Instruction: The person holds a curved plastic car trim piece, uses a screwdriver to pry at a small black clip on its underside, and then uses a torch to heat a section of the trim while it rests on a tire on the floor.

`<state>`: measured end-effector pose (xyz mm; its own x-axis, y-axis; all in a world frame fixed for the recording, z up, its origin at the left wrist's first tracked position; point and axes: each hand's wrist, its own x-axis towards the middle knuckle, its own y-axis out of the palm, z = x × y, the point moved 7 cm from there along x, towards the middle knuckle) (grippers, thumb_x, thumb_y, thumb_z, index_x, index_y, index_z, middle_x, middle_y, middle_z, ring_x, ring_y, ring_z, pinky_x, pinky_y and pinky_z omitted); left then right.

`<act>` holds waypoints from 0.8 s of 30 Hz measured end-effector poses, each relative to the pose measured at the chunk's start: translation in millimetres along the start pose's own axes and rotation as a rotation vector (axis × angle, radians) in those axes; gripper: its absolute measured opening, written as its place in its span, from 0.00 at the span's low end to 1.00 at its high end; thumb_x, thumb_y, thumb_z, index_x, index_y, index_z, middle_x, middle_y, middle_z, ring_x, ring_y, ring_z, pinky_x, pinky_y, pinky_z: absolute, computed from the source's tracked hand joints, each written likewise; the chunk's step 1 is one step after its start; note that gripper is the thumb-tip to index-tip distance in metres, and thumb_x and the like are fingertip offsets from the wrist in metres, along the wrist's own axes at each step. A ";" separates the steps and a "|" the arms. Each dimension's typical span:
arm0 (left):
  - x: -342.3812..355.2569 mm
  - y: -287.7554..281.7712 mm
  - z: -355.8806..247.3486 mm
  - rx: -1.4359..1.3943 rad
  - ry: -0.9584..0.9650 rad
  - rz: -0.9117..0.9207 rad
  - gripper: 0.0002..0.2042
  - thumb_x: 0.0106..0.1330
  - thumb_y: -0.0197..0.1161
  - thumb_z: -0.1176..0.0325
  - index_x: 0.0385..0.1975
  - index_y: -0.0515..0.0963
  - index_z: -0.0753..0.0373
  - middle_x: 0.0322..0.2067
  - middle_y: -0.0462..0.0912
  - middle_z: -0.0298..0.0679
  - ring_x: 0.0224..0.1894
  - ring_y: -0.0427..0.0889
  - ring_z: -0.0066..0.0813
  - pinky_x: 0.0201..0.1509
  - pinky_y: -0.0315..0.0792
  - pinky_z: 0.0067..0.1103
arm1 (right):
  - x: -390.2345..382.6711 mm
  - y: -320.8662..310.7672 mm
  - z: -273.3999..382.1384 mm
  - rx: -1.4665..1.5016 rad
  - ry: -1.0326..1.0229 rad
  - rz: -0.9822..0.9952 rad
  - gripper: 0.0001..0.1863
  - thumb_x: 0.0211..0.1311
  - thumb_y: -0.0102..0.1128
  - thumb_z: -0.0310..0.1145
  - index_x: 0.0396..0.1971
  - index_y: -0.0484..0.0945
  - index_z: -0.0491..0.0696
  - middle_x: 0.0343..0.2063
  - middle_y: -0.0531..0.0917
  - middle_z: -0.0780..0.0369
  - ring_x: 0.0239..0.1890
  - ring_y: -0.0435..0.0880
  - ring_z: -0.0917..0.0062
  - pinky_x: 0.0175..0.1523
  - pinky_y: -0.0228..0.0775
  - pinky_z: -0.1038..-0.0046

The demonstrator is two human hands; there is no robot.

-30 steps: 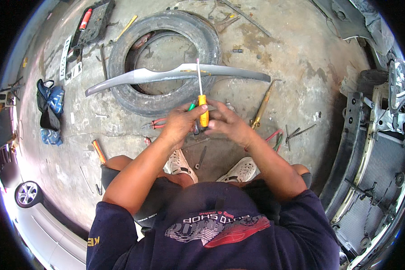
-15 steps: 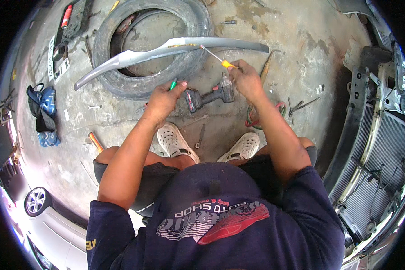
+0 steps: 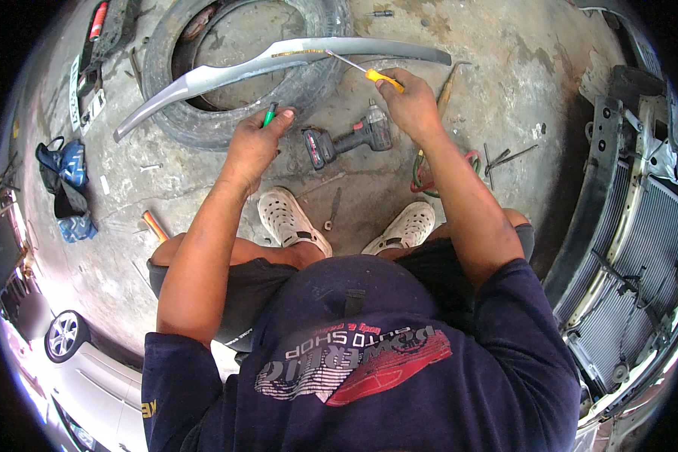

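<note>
Where the long grey trim strip (image 3: 237, 71) lies across the upper middle of the frame, it bridges a worn tyre (image 3: 160, 64), its left end dipping toward the upper left and its right end lying beyond the tyre over the floor. Right hand (image 3: 410, 99), upper right of centre: fingers clamped round the handle of a yellow screwdriver (image 3: 385, 80), shaft slanting up-left, tip at the strip's middle beside a band of yellowish marks; cannot tell whether tip and strip touch. Left hand (image 3: 250, 147), left of centre, below the tyre: fingers curled together around a green-handled tool (image 3: 270, 114), thumb out to the right, undersides of the fingers hidden. Between the hands, a cordless impact driver (image 3: 354, 138) on the concrete; lower right of it, a coil of red and green hose (image 3: 423, 183). Handling, by judgement: strip looks like painted plastic, likely light for its length, springy along the span, smooth-faced and a little slippery; the thin tapered ends would bend or scuff first. Best hold probably near the broader middle, over the tyre, or with two hands set well apart, pinching the edges and sparing the painted face. Screwdriver looks stiff and light, surest by its yellow handle, slim shaft left free
</note>
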<state>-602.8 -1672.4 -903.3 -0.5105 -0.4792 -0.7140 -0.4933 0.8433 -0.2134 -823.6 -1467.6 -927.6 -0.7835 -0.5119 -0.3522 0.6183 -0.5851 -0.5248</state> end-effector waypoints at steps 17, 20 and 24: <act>1.5 -3.3 -0.3 0.049 0.017 -0.008 0.21 0.72 0.70 0.48 0.53 0.88 0.58 0.36 0.84 0.29 0.32 0.73 0.19 0.36 0.70 0.20 | 7.6 1.7 3.7 -0.034 -0.034 -0.012 0.17 0.69 0.65 0.38 0.53 0.87 0.48 0.43 0.90 0.47 0.47 0.89 0.55 0.54 0.79 0.61; 1.4 -1.9 -1.4 0.061 0.020 0.003 0.21 0.73 0.69 0.49 0.54 0.88 0.58 0.37 0.86 0.30 0.33 0.74 0.20 0.37 0.71 0.21 | 7.8 -0.2 7.2 -0.069 -0.052 -0.023 0.18 0.68 0.65 0.38 0.54 0.87 0.49 0.44 0.90 0.47 0.48 0.89 0.52 0.55 0.79 0.59; -1.5 1.0 -6.8 0.073 0.039 -0.003 0.19 0.74 0.68 0.50 0.54 0.88 0.57 0.39 0.87 0.31 0.34 0.75 0.21 0.37 0.71 0.21 | 7.9 -2.6 11.8 -0.114 -0.056 -0.024 0.18 0.67 0.64 0.39 0.54 0.87 0.49 0.45 0.89 0.47 0.49 0.89 0.51 0.57 0.79 0.58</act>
<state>-607.3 -1672.5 -897.9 -0.5370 -0.4896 -0.6870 -0.4431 0.8567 -0.2642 -830.6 -1477.6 -919.9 -0.7911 -0.5348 -0.2970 0.5861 -0.5236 -0.6183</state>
